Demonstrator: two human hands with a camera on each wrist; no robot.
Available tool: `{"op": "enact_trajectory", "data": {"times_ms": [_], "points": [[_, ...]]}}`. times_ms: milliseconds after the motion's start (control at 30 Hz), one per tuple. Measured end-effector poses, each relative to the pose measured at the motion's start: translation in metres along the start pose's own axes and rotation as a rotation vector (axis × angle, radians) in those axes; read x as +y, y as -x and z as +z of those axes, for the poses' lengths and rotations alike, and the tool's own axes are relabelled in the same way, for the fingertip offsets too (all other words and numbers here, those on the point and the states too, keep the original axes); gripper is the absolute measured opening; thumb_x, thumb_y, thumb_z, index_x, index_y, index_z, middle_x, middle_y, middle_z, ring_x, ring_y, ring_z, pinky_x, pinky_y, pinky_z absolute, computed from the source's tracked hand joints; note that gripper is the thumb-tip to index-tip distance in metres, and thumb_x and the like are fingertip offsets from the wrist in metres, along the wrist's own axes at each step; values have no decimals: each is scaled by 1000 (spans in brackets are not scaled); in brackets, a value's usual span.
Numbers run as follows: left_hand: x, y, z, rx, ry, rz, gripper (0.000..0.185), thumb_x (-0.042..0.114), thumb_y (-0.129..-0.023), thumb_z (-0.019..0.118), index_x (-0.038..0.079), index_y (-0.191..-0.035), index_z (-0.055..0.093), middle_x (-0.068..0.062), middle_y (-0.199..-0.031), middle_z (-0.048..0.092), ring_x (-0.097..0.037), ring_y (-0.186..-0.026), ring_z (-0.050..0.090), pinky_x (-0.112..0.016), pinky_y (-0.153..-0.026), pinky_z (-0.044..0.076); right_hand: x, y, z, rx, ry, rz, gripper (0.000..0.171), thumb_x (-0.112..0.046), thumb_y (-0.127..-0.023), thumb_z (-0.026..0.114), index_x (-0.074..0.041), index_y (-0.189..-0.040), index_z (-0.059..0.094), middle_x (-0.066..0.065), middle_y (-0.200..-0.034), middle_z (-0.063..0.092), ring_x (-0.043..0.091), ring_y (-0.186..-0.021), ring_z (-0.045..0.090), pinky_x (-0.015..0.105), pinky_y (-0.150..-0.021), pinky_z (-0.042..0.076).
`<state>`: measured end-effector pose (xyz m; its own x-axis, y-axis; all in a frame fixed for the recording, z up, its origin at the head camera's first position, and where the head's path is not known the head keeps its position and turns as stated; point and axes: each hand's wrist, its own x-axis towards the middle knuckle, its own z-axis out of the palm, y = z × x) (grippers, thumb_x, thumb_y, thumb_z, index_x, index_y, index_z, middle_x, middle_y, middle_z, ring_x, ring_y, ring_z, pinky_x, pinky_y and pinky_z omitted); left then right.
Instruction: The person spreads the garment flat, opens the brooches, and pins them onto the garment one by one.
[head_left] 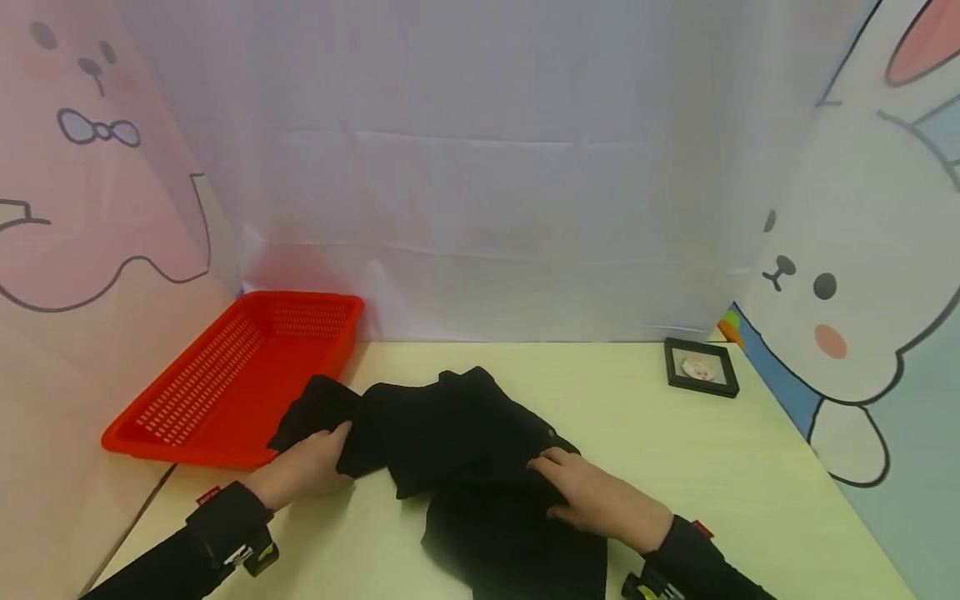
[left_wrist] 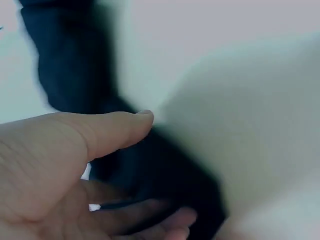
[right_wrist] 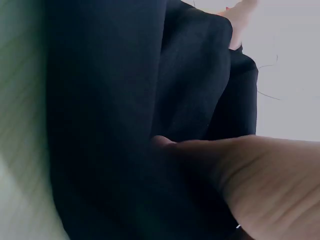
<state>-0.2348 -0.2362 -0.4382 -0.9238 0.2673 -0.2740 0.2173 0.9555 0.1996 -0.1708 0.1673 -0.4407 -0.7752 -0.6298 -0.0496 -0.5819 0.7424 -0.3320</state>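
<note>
Both hands on black cloth, basket at left.
Your left hand point(head_left: 307, 467) is at the left end of the black cloth point(head_left: 450, 433), thumb apart from the fingers; can't tell if they pinch it. Your right hand point(head_left: 600, 497) touches the cloth's right side, thumb and fingers apart, grip unclear, fingertips partly hidden. Cloth lies crumpled on the pale table point(head_left: 750, 475), its left end overlapping the red basket's point(head_left: 180, 367) near corner in the head view.
</note>
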Motion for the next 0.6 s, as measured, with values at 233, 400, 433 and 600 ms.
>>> {"op": "enact_trajectory", "data": {"times_ms": [233,400,433,600], "points": [[2,-6,19,153,-46,128,18,7,-82,74,-2,-93,62,-10,-76,55,-22,-66,50,-36,-62,53,1,-2,1,31,0,-30,49,-15,-83,76,-5,-126,55,9,-120,56,22,-103,61,29,-83,54],[22,-8,19,130,22,183,14,-1,-86,66,6,-80,56,-2,-64,43,-18,-58,44,-30,-52,41,-1,0,-2,43,10,-25,49,-14,-83,76,-5,-126,55,10,-119,56,22,-104,62,30,-83,54],[29,-8,17,106,27,178,15,-1,-85,67,7,-79,55,-3,-63,43,-18,-57,44,-30,-52,42,-1,0,-3,46,13,-23,48,-13,-82,76,-4,-125,55,10,-118,57,23,-103,62,30,-83,54],[57,-8,14,30,59,206,22,-2,-84,66,9,-73,51,-1,-63,39,-18,-55,46,-31,-51,40,-4,-1,-5,57,39,-12,44,-10,-80,77,-4,-119,56,9,-105,56,21,-92,63,29,-76,54]]}}
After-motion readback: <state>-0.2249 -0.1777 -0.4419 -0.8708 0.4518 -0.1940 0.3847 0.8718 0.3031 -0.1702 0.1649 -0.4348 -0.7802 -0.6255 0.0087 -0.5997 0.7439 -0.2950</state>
